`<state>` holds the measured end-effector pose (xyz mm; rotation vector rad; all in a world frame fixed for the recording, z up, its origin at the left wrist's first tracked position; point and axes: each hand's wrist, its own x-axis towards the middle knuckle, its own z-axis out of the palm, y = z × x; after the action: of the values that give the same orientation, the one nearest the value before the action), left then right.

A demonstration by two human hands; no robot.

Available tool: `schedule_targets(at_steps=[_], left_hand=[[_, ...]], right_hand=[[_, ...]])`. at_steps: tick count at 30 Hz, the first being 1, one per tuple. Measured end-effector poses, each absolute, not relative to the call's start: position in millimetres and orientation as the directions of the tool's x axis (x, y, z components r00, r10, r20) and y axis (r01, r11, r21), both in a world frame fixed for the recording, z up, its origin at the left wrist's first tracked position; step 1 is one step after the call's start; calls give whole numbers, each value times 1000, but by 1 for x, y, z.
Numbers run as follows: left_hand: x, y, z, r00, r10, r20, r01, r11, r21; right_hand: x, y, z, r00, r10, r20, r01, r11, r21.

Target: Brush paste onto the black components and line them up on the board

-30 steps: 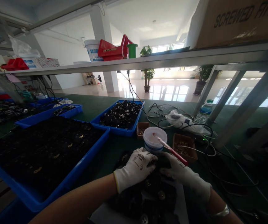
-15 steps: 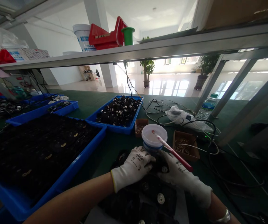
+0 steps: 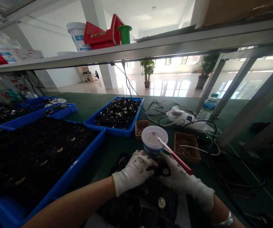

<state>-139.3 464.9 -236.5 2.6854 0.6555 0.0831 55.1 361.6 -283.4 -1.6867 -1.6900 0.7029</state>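
Observation:
My left hand [image 3: 136,167], in a white glove, is closed with its fingers bent over a dark part. From the other side, my right hand [image 3: 177,175], gloved alike, grips the same black part [image 3: 160,166], which has a small round metal piece on it. Much of this part is hidden by the fingers. Beneath both hands lie several black housings [image 3: 168,194], one with a shiny metal disc [image 3: 161,202]. Just beyond the fingertips stands a white tub [image 3: 154,133]. A brush with a red handle [image 3: 183,166] rests across the tub's rim and passes above my right hand.
Small cardboard boxes of metal bits flank the tub, one at left [image 3: 138,135], one at right [image 3: 194,155]. Blue trays [image 3: 98,136] with black parts stand on the left. Cables [image 3: 160,110], a water bottle [image 3: 208,107] and shelf legs [image 3: 209,84] are at the right.
The scene has shifted slightly leftward in view as the camera turned. Both hands keep nearly the same hold on the black part.

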Motion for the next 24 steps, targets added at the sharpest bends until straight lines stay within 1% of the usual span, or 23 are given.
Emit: schedule_targets(at_steps=[4,6,10,12,17,21,24], left_hand=[[-138,464,-234,896,441,-50,430,-833,348],[-136,463,-231,902,425,-68,424,-850,312],[-133,460,-224,921,373,-111,386,-911,145],[-132,460,-223,929,350,-120,362,-927,98],[-132,461,-229,943,318,-97,327,-941,90],[-130,458,-233,939,327,-108,334,-941,51],[-133,454,-228,952,288,-103,292,-956,21]], right_hand=[[54,362,-281,28,997,78,654,40,-756],[52,362,-280,24,996,84,645,49,-763],[50,362,-276,11,996,91,631,64,-773],[50,362,-274,11,995,95,633,67,-772],[53,363,-279,4,996,84,635,63,-770],[59,364,-294,31,996,83,655,42,-755],[62,364,-300,26,996,83,647,46,-761]])
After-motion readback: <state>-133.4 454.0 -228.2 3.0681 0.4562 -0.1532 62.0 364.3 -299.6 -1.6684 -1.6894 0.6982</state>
